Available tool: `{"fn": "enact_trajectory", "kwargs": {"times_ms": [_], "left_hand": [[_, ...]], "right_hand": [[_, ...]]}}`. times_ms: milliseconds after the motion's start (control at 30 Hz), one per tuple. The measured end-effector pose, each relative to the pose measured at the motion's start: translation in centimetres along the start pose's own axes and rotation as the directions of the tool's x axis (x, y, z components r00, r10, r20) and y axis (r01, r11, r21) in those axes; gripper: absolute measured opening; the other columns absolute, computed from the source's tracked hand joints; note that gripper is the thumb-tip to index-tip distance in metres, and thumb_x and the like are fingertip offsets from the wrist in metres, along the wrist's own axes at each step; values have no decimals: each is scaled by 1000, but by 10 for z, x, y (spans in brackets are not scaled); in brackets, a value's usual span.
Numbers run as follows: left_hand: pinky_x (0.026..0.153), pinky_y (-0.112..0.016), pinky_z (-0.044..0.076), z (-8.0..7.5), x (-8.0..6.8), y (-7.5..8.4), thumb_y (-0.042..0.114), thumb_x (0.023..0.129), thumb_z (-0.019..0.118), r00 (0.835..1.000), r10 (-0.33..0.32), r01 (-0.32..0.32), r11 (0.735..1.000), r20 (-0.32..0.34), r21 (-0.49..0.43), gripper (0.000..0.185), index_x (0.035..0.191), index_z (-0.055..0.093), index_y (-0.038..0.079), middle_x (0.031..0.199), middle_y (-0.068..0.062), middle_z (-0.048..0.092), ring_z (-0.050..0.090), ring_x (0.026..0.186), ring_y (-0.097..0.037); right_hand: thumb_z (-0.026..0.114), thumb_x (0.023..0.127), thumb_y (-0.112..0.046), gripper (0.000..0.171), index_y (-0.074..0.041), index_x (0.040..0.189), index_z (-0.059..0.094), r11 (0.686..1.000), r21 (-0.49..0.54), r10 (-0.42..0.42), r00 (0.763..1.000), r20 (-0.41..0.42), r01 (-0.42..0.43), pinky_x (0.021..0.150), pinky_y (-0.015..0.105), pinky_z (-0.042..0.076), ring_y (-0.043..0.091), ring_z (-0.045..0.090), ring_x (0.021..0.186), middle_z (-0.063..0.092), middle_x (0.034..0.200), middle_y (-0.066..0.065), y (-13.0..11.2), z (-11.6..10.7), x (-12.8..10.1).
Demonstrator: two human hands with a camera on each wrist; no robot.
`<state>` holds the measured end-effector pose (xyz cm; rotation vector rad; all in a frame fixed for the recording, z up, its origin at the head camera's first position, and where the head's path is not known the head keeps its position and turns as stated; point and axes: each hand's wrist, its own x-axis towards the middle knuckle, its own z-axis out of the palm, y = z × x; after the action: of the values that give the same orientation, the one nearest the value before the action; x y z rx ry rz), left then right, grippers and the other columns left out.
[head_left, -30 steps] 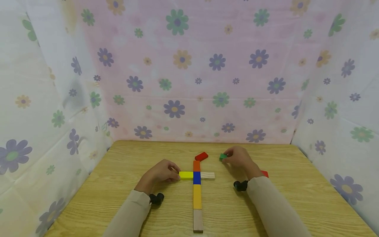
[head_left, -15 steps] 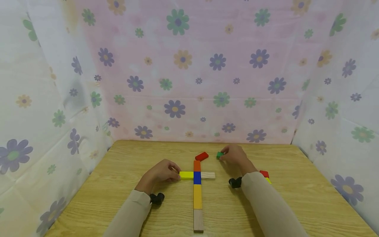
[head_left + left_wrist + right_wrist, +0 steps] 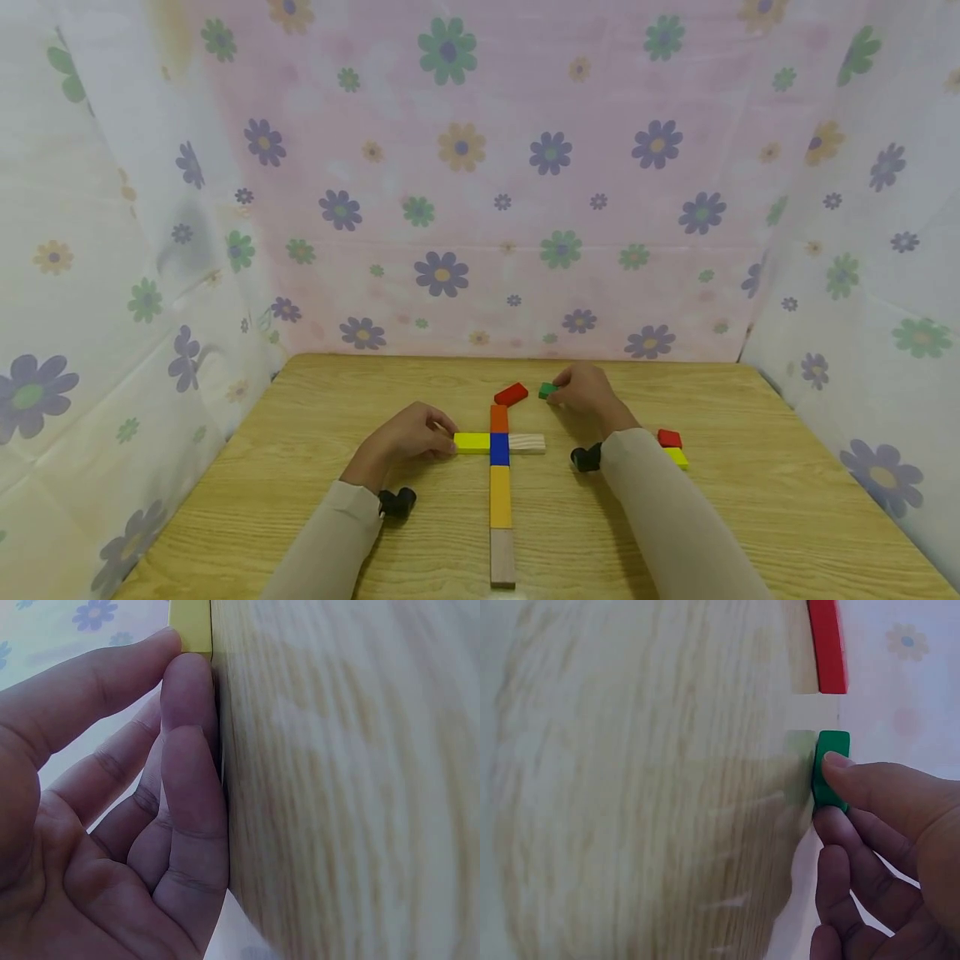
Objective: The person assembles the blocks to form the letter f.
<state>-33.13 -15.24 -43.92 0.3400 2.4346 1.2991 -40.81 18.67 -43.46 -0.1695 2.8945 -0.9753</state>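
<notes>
My left hand [image 3: 418, 433] is at the left end of a yellow block [image 3: 472, 443], pinching it between thumb and fingertips. In the left wrist view, the yellow block [image 3: 190, 626] shows just beyond the fingertips. A blue block [image 3: 499, 449] meets its right end, with an orange-red block [image 3: 498, 418] behind, a plain wooden block [image 3: 527, 444] to the right, and an amber block [image 3: 500, 497] in front. My right hand [image 3: 587, 390] pinches a small green block [image 3: 831, 769] low at the table's far side. Left of it a red block [image 3: 512, 395] lies slanted.
Another plain wooden block [image 3: 502, 557] extends the row toward the near edge. Beside the right forearm lie a second red block [image 3: 670, 438] and a second yellow block [image 3: 676, 457]. A flowered cloth [image 3: 480, 208] rises behind the wood-grain table [image 3: 300, 517].
My right hand has slid left with the green block, closer to the slanted red block. The red and yellow blocks at the right have come out from behind the sleeve. My left hand stays put.
</notes>
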Motion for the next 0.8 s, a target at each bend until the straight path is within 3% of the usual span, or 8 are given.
{"fn": "enact_trajectory", "kwargs": {"times_ms": [233, 800], "left_hand": [[70, -32, 60, 0, 0, 0, 14, 88, 83, 1000, -4, 4, 1000, -4, 2, 24, 110, 77, 7, 91, -6, 73, 68, 74, -18], [69, -32, 60, 0, -2, 1, 15, 88, 83, 1000, 0, 0, 1000, -6, 3, 23, 109, 77, 7, 87, -6, 74, 68, 73, -18]], "right_hand": [[84, 86, -19, 35, 0, 115, 78, 1000, 13, -5, 1000, -10, 5, 85, 39, 59, 29, 66, 104, 75, 117, 15, -6, 6, 4], [83, 88, -17, 36, -2, 119, 77, 997, -53, -60, 998, 15, 61, 92, 45, 58, 33, 67, 110, 75, 119, 15, -14, 8, 6]]}}
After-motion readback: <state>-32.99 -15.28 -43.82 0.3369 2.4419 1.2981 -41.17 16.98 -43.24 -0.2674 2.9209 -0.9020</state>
